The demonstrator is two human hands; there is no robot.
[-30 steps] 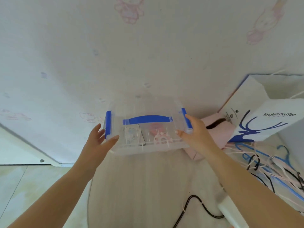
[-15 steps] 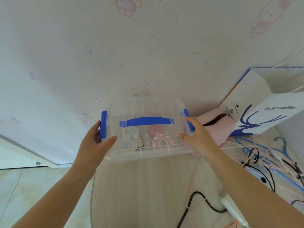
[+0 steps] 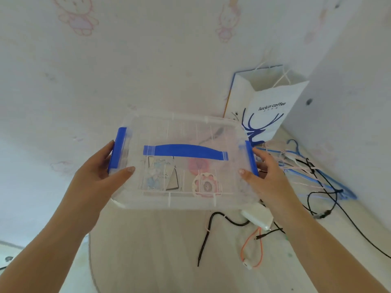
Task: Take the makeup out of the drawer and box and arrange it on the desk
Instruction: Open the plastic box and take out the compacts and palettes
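Box, clear plastic with lid on, is held between 2 hands above the desk. Left hand grips the left end, thumb laid on the lid, fingers behind the blue left latch. Right hand grips the right end the same way, thumb on the lid beside the blue right latch. Blue carry handle runs between the 2 grips. Visible through the lid: a pale blue patterned item nearer the left grip, a round pink-and-white item nearer the right grip. Beyond the right grip stand a white paper bag, hangers and black cables.
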